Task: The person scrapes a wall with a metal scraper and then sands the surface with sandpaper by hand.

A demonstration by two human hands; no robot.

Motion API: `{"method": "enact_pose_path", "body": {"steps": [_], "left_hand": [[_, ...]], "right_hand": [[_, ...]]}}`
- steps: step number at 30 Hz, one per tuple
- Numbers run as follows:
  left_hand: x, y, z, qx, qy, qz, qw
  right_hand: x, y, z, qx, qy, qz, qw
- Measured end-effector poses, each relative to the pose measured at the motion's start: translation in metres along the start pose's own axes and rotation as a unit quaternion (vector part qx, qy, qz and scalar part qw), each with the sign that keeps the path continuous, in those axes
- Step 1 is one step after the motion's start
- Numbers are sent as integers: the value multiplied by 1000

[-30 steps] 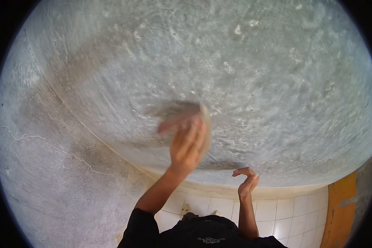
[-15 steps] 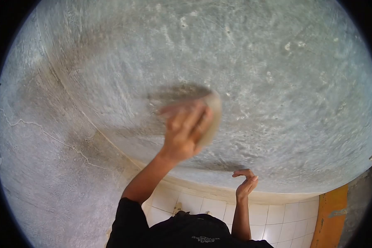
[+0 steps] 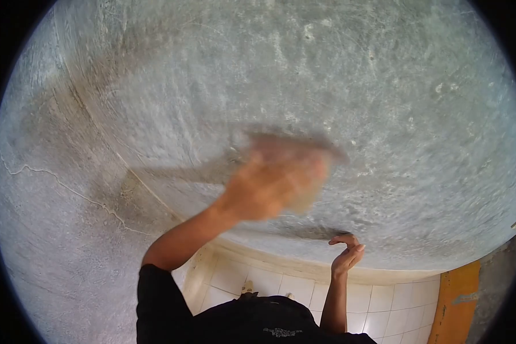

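Person in a black short-sleeved shirt [image 3: 241, 324]. Right hand [image 3: 347, 261]: raised beside the wall's lower edge, fingers loosely bent, nothing visible in it; whether it touches the wall cannot be told from here. Left hand [image 3: 269, 186]: apparently closed over a flat, pale beige pad [image 3: 307, 200], above the lower edge of the rough grey concrete wall [image 3: 395, 183], nearer its left corner than its right edge. Compared with half a second ago, the left elbow has swung outward and the pad, then plain along the hand's right side, is mostly covered, suggesting a sweeping stroke in progress. Motion blur obscures the left fingers and the pad's outline and material. Beyond: white tiled floor [image 3: 355, 293], partly hidden by the shirt.
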State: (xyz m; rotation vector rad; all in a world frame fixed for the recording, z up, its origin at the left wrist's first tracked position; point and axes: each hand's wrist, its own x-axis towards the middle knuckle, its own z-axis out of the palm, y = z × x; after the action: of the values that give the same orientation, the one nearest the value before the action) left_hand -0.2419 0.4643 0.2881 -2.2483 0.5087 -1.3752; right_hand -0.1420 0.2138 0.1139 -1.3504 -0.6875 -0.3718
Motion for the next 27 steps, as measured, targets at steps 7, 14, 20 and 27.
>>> {"method": "enact_pose_path", "body": {"steps": [7, 14, 20, 27], "left_hand": [[2, -37, -17, 65, -29, -37, 997], [25, -35, -27, -13, -50, -11, 999], [14, -24, -20, -3, -143, 166, 976], [63, -62, -50, 67, -23, -88, 994]], "right_hand": [[-1, 5, 3, -3, 19, -2, 1000], [-1, 4, 7, -19, 37, 23, 999], [6, -3, 1, -54, -8, 0, 998], [3, -14, 13, -163, 9, -114, 980]]}}
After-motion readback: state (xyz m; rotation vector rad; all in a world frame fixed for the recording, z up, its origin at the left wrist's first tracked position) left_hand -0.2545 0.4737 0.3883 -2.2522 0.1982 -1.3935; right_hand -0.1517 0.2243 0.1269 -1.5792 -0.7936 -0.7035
